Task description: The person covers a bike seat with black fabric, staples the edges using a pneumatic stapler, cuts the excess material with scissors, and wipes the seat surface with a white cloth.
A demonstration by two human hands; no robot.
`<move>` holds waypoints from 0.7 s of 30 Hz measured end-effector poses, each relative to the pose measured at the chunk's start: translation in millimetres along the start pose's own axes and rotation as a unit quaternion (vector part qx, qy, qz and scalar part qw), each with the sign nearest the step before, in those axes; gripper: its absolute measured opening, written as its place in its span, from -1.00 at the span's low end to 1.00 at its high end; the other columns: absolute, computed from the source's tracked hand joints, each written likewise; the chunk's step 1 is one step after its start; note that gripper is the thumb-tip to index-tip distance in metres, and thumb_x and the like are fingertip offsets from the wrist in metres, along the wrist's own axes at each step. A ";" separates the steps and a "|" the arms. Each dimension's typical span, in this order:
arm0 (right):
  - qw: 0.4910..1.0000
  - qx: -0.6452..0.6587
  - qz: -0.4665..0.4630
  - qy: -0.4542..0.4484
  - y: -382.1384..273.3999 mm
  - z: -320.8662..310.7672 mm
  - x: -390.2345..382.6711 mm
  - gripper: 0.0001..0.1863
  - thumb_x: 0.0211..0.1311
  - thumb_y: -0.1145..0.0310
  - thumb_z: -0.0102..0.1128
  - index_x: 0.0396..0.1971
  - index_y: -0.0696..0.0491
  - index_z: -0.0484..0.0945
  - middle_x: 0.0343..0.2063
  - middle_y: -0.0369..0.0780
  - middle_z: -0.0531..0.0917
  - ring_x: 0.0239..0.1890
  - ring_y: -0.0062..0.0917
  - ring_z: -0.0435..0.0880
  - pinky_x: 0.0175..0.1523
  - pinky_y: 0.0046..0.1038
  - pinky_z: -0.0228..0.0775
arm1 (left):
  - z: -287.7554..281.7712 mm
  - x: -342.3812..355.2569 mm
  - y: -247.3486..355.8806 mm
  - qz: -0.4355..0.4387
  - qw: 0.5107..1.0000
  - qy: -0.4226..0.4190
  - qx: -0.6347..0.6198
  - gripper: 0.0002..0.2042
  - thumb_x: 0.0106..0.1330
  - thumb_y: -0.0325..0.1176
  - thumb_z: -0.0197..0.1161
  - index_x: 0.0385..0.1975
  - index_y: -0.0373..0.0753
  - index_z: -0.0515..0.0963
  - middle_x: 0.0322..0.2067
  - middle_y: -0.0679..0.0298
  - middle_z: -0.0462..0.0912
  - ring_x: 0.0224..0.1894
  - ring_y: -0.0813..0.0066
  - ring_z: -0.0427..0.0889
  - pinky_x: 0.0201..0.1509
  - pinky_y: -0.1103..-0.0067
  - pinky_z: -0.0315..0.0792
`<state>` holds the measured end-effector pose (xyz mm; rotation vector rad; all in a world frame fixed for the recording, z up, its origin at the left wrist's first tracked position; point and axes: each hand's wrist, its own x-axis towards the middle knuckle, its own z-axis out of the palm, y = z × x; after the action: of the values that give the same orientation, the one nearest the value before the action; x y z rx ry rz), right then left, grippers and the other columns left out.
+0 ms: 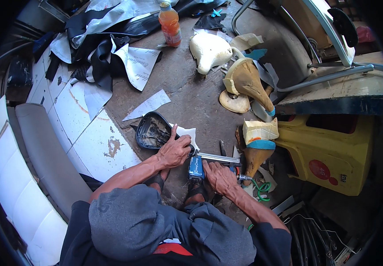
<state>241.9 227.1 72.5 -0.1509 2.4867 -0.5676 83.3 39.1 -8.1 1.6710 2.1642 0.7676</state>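
My left hand (174,150) is closed around the narrow end of a black bicycle saddle (147,139), which lies underside up with its hollow, dusty inside showing. A piece of white-backed material (189,133) sticks out beside that hand. My right hand (220,178) grips a blue air staple gun (196,167) with a long silver magazine. The gun's head is close to the saddle's narrow end, and I cannot tell whether they touch. A green coiled air hose (262,189) runs from the tool's fitting on the right.
Bare saddle foams, one cream (210,51) and one brown (247,80), lie ahead, with another brown saddle form (259,157) at right. An orange drink bottle (169,26) stands near black cover-material scraps (98,57). A yellow case (329,150) and metal-legged chair (324,75) border the right.
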 end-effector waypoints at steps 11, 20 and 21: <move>0.983 -0.129 -0.118 -0.051 8.6 -37.9 29.2 -0.57 0.27 0.34 0.05 0.09 0.25 0.37 -0.20 -0.04 0.66 -0.12 -0.19 0.70 -0.21 -0.26 0.63 | -2.7 -5.1 -1.0 -0.023 0.999 0.001 -0.047 -0.84 0.21 -0.41 0.21 -0.62 -0.23 0.52 -0.35 0.25 0.38 -0.05 0.37 0.54 0.54 -0.16 -0.28; 0.976 -0.149 -0.147 -0.061 10.5 -44.0 43.2 -0.72 0.25 0.35 0.07 -0.10 0.17 0.44 -0.31 -0.09 0.68 -0.27 -0.24 0.75 -0.32 -0.29 0.61 | -5.1 -6.9 -2.6 -0.018 0.998 -0.035 -0.040 -0.86 0.18 -0.39 0.18 -0.60 -0.21 0.55 -0.37 0.27 0.39 -0.06 0.38 0.54 0.54 -0.16 -0.27; 0.969 -0.175 -0.159 -0.070 9.9 -46.2 48.7 -0.72 0.26 0.34 0.06 -0.11 0.18 0.44 -0.35 -0.10 0.69 -0.33 -0.27 0.75 -0.37 -0.30 0.59 | -4.6 -7.1 -4.4 -0.020 0.999 -0.027 -0.043 -0.87 0.17 -0.39 0.18 -0.60 -0.21 0.56 -0.37 0.27 0.39 -0.04 0.39 0.54 0.54 -0.15 -0.27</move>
<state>175.7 241.7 77.5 -0.7114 2.4171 -0.2252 79.3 30.4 -7.6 1.5841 2.0909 0.7848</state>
